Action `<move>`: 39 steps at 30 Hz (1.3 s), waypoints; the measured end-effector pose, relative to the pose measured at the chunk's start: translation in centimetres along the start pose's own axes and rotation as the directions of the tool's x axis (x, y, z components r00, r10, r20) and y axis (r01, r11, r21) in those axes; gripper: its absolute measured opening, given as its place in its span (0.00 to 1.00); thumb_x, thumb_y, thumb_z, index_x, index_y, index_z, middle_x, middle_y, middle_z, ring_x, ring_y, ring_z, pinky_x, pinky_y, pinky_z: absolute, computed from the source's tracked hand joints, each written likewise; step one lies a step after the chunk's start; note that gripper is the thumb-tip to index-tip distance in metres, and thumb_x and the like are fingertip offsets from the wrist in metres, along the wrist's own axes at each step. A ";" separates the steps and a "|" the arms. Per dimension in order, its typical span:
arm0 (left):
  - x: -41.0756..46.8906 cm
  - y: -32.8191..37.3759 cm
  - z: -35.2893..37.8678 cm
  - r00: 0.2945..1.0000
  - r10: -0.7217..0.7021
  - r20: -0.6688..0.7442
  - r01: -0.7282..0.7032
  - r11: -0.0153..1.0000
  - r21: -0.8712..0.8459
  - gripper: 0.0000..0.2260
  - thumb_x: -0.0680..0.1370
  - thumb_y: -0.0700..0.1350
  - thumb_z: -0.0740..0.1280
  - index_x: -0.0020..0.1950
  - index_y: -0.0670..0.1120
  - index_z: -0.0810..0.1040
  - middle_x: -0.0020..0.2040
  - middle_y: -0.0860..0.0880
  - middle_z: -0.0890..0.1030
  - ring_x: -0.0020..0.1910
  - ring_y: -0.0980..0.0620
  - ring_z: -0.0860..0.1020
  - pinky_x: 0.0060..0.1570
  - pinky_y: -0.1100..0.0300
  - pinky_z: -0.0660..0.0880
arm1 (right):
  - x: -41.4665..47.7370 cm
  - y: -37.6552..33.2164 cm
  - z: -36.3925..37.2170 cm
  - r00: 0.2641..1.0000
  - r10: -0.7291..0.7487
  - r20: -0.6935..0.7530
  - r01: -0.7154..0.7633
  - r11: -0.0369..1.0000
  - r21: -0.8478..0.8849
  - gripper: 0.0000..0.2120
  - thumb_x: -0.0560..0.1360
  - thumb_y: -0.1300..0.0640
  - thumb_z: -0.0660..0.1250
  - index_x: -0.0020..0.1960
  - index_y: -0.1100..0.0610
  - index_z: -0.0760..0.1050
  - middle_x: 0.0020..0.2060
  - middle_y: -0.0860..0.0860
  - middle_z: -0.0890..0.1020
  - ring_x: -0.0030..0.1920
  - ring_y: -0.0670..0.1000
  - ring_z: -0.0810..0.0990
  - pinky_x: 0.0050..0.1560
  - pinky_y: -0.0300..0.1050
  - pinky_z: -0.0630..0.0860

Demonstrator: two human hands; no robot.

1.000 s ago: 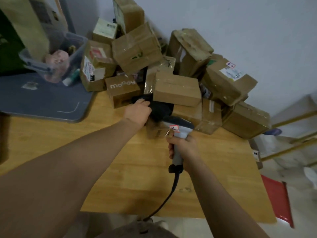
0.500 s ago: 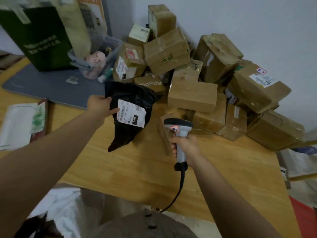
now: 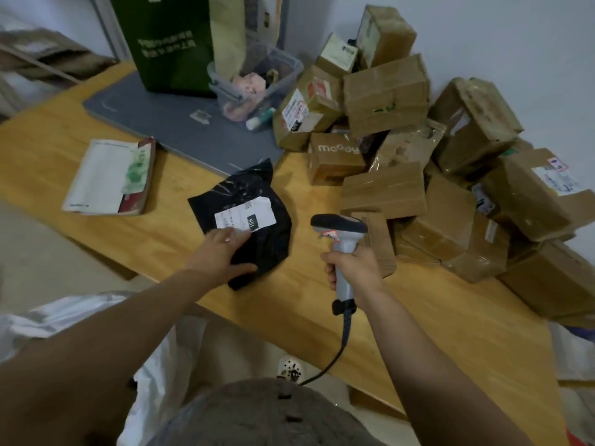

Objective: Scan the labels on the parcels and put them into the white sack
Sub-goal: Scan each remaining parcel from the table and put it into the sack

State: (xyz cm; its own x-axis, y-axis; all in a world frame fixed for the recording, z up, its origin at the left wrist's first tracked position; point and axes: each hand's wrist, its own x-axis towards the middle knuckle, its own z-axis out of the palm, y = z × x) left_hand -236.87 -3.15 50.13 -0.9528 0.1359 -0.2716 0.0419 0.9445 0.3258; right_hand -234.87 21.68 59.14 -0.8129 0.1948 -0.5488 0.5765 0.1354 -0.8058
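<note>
A black plastic parcel (image 3: pixel 257 220) lies flat on the wooden table (image 3: pixel 418 333), its white label (image 3: pixel 246 215) facing up. My left hand (image 3: pixel 222 252) rests on its near edge with fingers spread flat. My right hand (image 3: pixel 354 268) grips the handle of a grey barcode scanner (image 3: pixel 339 230), held upright just right of the parcel, head pointing away. A heap of brown cardboard parcels (image 3: pixel 418 175) fills the table's right and far side. The white sack (image 3: pixel 151 365) shows at the lower left, below the table edge.
A grey mat (image 3: pixel 167 123) lies at the back left, with a green bag (image 3: pixel 170 43) and a clear plastic bin (image 3: pixel 254 82) on it. A booklet (image 3: pixel 109 178) lies on the table's left. The scanner cable (image 3: pixel 338 355) hangs over the front edge.
My left hand pulled the black parcel out of the pile, carried it left and laid it flat on the table. The scanner stayed beside it in my right hand.
</note>
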 end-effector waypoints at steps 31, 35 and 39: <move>-4.0 -5.5 -2.8 0.878 -0.241 0.413 0.188 0.968 0.164 0.25 0.83 0.48 0.56 0.79 0.50 0.52 0.79 0.45 0.51 0.76 0.44 0.58 0.70 0.53 0.60 | -0.4 -9.3 13.1 0.854 -0.032 0.520 0.444 0.566 -0.695 0.05 0.71 0.64 0.72 0.43 0.64 0.77 0.25 0.53 0.78 0.22 0.49 0.75 0.27 0.44 0.74; -3.9 -5.0 -2.9 0.876 -0.276 0.394 0.236 0.960 0.149 0.25 0.83 0.50 0.56 0.79 0.51 0.52 0.79 0.46 0.54 0.75 0.45 0.60 0.69 0.55 0.61 | -0.1 -9.7 13.6 0.877 -0.007 0.481 0.401 0.563 -0.722 0.07 0.72 0.63 0.72 0.46 0.65 0.76 0.25 0.53 0.77 0.22 0.49 0.74 0.27 0.44 0.74; -4.7 -4.8 -3.6 0.870 -0.271 0.412 0.241 0.962 0.126 0.25 0.83 0.45 0.57 0.79 0.49 0.54 0.79 0.44 0.55 0.75 0.44 0.60 0.68 0.55 0.63 | 0.0 -10.1 14.1 0.890 0.009 0.455 0.366 0.581 -0.727 0.06 0.71 0.63 0.72 0.45 0.63 0.76 0.21 0.51 0.76 0.20 0.48 0.73 0.25 0.41 0.73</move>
State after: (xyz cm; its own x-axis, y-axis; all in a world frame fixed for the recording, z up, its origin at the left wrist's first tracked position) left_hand -233.69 -9.44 53.05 -0.7165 -0.0150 -0.6974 -0.1512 0.9793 0.1343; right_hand -241.86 6.63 64.19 -0.7565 -0.2675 -0.5968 0.0978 0.8560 -0.5076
